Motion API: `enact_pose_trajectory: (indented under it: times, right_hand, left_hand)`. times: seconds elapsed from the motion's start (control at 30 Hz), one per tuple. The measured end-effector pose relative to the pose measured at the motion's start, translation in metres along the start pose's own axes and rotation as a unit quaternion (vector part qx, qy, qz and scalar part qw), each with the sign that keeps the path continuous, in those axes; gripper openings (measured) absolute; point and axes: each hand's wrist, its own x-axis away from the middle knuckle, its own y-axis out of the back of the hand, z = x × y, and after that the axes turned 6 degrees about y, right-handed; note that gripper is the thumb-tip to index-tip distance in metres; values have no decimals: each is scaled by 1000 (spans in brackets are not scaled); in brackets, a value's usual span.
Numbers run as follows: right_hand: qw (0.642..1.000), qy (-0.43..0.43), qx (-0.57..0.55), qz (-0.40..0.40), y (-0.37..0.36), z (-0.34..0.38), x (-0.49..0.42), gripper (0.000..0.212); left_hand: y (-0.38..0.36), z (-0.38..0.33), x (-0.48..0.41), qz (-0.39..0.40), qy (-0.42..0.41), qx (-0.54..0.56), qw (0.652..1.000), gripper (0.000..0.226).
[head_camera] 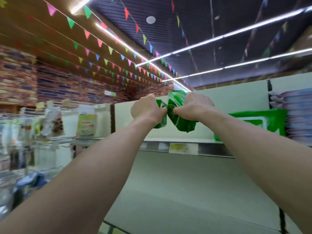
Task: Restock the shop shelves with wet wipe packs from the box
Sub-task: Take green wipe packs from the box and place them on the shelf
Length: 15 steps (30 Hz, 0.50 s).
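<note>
Presently, three green packs: left grip (148,110) is clasping first pack (161,122), right grip (194,107) clasping second pack (181,123); third pack (256,123) is lying on shelf (216,151), open room showing leftward.

Both arms are raised at the top shelf (211,141). The left hand (146,109) grips a green wipe pack (161,121). The right hand (195,107) grips a second green pack (177,103) just beside it, both roughly upright and apparently touching. A third green pack (256,122) lies on the shelf at right, against a blurred stack of pale packs (293,112). A yellow price label (183,147) sits on the shelf edge.
</note>
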Motion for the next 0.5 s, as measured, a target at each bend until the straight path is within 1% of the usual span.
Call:
enact_pose_trajectory:
  times: [0.2, 0.33, 0.43, 0.5]
  right_hand:
    - [998, -33, 54, -2, -13, -32, -25, 37]
    - [997, -39, 71, -5, -17, -59, -42, 34]
    - [997, -35, 75, 8, -22, -78, -55, 34]
    - [996, -31, 84, 18, -26, -87, -63, 33]
  left_hand:
    - [-47, -23, -21, 31, -24, 64, 997, 39]
    - [-77, -38, -34, 72, -31, 119, 990, 36]
    - [-102, -42, -49, 114, -24, 175, 978, 40]
    - [-117, -42, -57, 158, -21, 228, 961, 34]
